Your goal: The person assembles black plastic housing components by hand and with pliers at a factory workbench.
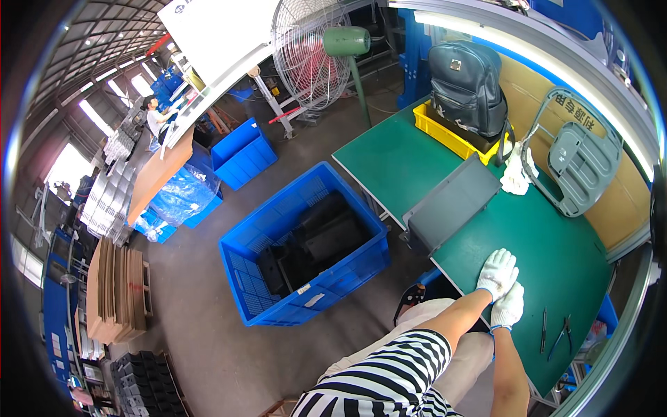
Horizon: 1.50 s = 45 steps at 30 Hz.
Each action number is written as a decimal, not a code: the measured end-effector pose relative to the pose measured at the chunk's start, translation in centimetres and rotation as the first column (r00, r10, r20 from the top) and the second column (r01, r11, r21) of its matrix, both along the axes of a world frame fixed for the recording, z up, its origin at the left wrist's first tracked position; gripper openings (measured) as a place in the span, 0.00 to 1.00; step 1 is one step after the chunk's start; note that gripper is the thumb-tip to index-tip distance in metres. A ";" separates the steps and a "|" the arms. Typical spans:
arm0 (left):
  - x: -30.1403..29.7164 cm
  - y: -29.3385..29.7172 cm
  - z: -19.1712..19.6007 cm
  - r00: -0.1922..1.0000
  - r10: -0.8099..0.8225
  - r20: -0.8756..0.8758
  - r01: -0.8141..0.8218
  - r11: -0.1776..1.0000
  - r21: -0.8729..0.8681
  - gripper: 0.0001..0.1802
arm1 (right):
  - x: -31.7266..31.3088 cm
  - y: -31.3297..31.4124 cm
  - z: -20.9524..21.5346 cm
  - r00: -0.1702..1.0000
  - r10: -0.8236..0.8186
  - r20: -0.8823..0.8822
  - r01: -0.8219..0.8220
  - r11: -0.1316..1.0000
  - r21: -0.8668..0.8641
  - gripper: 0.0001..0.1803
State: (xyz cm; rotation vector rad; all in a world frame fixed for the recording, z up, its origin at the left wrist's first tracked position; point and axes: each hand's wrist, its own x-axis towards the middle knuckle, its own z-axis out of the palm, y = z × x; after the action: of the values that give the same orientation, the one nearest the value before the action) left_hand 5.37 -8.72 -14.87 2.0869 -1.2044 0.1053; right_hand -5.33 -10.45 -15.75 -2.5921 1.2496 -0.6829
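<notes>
Both my hands wear white gloves and rest close together on the green tabletop, near its front edge. My left hand lies slightly farther away, its fingers stretched out over the surface with nothing in them. Just beside its wrist, my right hand rests on the table with its fingers forward, also holding nothing that I can see. Right of my hands lie a pair of pliers with dark handles and a slim dark hand tool. A long grey plastic box-like part lies beyond them, overhanging the table's left edge.
A blue crate with black parts stands on the floor at left. Farther back on the table are a yellow bin, a dark backpack, a white cloth and a grey folding frame. A fan stands behind.
</notes>
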 end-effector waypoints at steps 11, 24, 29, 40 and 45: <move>-0.2 0.1 -0.2 1.000 0.016 -0.013 -0.016 0.999 -0.045 0.18 | -0.3 -0.1 -0.6 1.000 0.008 -0.015 -0.007 1.000 0.018 0.08; -0.5 -0.3 -0.6 1.000 0.021 -0.016 -0.021 1.000 -0.015 0.20 | -0.5 -0.1 -0.1 1.000 0.021 -0.011 -0.021 1.000 -0.010 0.07; -0.1 0.0 -1.1 0.999 0.045 0.004 -0.045 0.998 -0.054 0.20 | 0.0 0.1 -0.2 1.000 0.024 -0.020 -0.024 1.000 -0.003 0.07; -0.2 0.1 0.2 1.000 0.008 -0.010 -0.008 1.000 -0.006 0.20 | -0.2 -0.4 -0.5 1.000 0.000 -0.016 0.001 1.000 0.016 0.09; -0.3 0.1 0.3 1.000 0.008 -0.008 -0.008 1.000 0.013 0.20 | -0.3 -0.4 -0.5 1.000 0.004 0.014 -0.004 1.000 0.009 0.12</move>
State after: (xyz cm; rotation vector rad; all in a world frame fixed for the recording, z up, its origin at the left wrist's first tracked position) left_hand 5.08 -8.66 -14.58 2.1015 -1.1950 0.0931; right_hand -5.58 -10.85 -16.22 -2.5773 1.2406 -0.6921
